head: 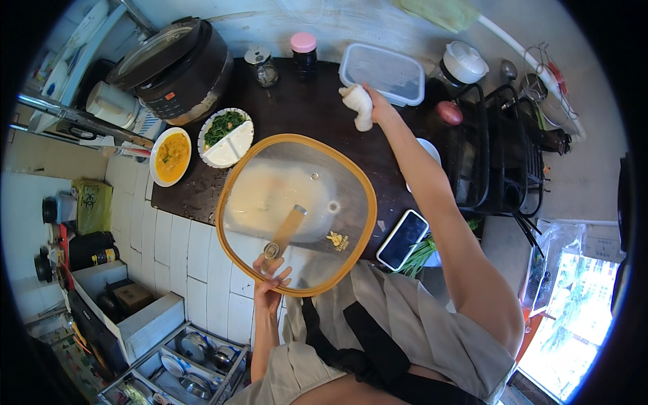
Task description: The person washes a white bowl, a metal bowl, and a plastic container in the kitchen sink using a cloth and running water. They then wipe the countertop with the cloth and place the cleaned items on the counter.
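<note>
My left hand (pixel 271 286) grips the near rim of a glass lid (pixel 298 215) with a tan rim and a strap-like handle. The lid spans the table's front edge, and a pale, blurred shape shows through its glass. Farther off, my right hand (pixel 377 105) holds a bunched white cloth (pixel 357 106) beside a clear plastic food container (pixel 382 71) with a lid. To the left of the glass lid are a divided white plate (pixel 235 144) with cooked greens (pixel 223 127) and a white bowl (pixel 154 167) of yellow-orange food (pixel 172 154).
A large dark electric cooker (pixel 182 76) stands at the back left, near two jars (pixel 263 68). On the right are a red onion (pixel 449 112), a black rack (pixel 498 147), a smartphone (pixel 403 239) and green stalks (pixel 419 257). A wire basket of dishes (pixel 182 367) sits low at left.
</note>
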Motion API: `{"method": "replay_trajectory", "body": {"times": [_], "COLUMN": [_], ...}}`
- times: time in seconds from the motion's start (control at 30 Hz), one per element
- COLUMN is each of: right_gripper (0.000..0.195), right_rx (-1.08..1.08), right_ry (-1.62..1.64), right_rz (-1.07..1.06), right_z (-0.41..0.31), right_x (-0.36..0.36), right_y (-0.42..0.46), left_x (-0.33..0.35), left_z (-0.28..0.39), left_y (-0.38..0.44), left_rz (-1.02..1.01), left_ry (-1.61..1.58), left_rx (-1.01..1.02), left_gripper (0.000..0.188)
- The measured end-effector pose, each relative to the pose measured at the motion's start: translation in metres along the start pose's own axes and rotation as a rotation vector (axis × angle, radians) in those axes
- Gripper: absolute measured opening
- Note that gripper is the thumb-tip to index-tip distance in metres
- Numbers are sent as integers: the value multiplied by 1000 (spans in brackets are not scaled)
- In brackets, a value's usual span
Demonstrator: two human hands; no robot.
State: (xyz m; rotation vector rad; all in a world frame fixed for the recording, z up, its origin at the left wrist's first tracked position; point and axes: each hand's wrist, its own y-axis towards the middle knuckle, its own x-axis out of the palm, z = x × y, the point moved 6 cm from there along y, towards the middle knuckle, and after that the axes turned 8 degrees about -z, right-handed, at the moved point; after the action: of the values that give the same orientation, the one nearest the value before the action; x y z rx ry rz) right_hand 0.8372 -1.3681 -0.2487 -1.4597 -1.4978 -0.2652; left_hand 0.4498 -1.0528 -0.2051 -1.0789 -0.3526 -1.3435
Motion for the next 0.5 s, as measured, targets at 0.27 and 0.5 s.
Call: {"method": "replay_trajectory", "body": {"times": [0.27,0.5], "right_gripper": [16,29], "right_rx": [127,310], "right_ry": [-746,-446], "right_rz": [-162,-230], "right_z": [46,128], "right_x": [130,153], "right_y": [75,197], "left_x": [-30,-49], "left_z": [34,62], "left_y": [6,7], "left_rz": [-19,-12], "left_ry": [15,-10], "left_rx": [-22,-39], "left_gripper": [74,72]}}
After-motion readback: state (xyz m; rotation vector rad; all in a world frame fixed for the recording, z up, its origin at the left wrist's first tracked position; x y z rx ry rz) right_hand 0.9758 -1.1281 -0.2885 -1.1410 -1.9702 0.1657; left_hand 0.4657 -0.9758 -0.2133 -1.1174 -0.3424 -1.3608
